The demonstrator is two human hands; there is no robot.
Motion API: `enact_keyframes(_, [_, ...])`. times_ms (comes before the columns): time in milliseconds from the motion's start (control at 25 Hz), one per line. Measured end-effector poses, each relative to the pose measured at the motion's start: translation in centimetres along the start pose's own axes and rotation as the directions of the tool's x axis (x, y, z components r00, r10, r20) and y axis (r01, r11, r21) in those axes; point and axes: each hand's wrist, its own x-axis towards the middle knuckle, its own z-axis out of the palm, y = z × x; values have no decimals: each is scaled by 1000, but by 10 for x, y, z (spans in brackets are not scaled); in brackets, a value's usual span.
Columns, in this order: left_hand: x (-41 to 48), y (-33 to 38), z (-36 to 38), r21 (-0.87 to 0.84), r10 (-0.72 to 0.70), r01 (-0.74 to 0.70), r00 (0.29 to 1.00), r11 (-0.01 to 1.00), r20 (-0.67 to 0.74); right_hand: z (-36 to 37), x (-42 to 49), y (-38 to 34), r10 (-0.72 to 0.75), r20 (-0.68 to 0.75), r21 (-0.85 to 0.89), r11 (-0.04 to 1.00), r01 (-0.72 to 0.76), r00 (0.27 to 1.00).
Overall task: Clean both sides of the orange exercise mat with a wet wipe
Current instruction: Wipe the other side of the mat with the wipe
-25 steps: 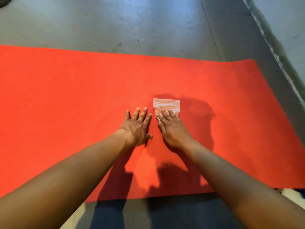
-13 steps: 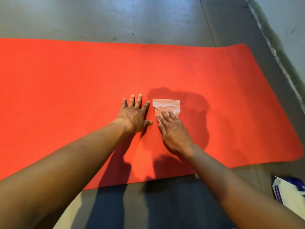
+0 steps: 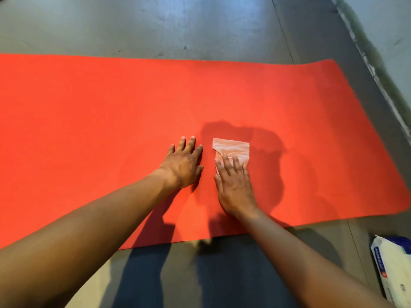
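a white pack of wet wipes (image 3: 393,267) lies on the grey floor (image 3: 200,25) near the person's right arm. the orange exercise mat (image 3: 89,112) is spread flat on that floor. the right hand (image 3: 235,187) presses a folded wet wipe (image 3: 233,148) to the mat with straight fingers; just beside it, the left hand (image 3: 184,163) rests flat, fingers spread.

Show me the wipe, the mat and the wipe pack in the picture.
wipe (image 3: 233,148), head view, its uncovered far half.
mat (image 3: 89,118), head view, bare left part.
wipe pack (image 3: 391,270), head view, its white top face.
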Motion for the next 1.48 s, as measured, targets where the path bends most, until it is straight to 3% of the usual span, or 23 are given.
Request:
enact_keyframes(80, [-7,-3,-2,0,7,-7,1000,1000,25,-2,4,21,-22,-7,-34,999,21,1000])
enact_keyframes(280, [-21,-7,-2,22,5,-7,998,1000,55,-9,20,45,315,-3,72,947,-314,949])
enact_keyframes(360, [-25,-4,0,24,22,-23,998,999,54,-4,13,20,222,-17,57,974,-220,975])
enact_keyframes(440, [-28,0,2,24,49,-51,998,998,47,2,-2,-4,-22,-20,25,999,22,1000])
enact_keyframes(560, [-28,3,4,34,74,-75,997,997,35,-2,-3,5,-301,22,-18,953,302,953])
enact_keyframes(640, [-28,3,3,45,79,-80,996,996,40,-6,10,32,-213,-32,-51,976,212,976])
enact_keyframes(720, [-31,5,3,63,121,-123,992,990,42,-10,18,60,79,-71,-2,997,-79,994])
enact_keyframes(800, [-35,11,3,87,194,-200,978,976,70,-11,14,67,252,-67,44,967,-249,965])
enact_keyframes(880, [-38,18,5,147,212,-231,968,962,136,-6,0,47,220,-70,39,975,-218,973])
enact_keyframes(960, [-38,21,10,217,199,-233,966,948,166,-1,-20,21,48,-46,38,998,-46,998])
enact_keyframes(1080, [-34,20,15,283,191,-228,970,932,153,-1,-30,24,-203,5,18,979,202,979])
enact_keyframes(1160, [-32,17,15,326,180,-216,974,921,135,-5,-19,47,-140,-32,-7,990,140,990])
enact_keyframes(1320, [-22,21,12,413,139,-175,983,894,118,-12,0,69,185,-9,51,981,-185,983])
enact_keyframes(1400, [-16,24,6,425,66,-109,991,898,115,-14,-1,48,147,0,57,988,-146,989])
enact_keyframes(1480, [-11,28,-1,418,-6,-39,994,908,106,-17,-10,25,-42,29,85,996,39,999])
